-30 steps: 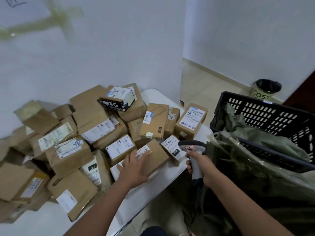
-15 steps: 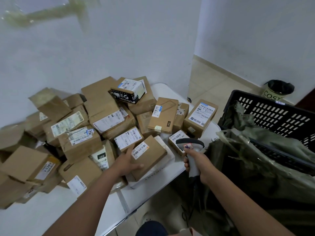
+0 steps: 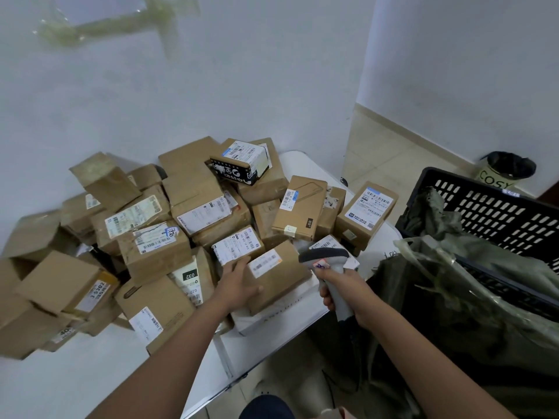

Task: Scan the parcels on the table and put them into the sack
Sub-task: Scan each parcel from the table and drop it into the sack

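- Left hand (image 3: 239,284) grip clamped on a brown parcel (image 3: 276,275), tilted up at the near edge of the white surface (image 3: 90,385).
- Right hand (image 3: 341,285) grip wrapped round the scanner (image 3: 328,261), head just beside the parcel's label.
- Green sack (image 3: 472,285) drapes the black crate (image 3: 499,213), right of the surface.

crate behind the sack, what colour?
Black crate, slotted walls; olive-green sack. Head view.
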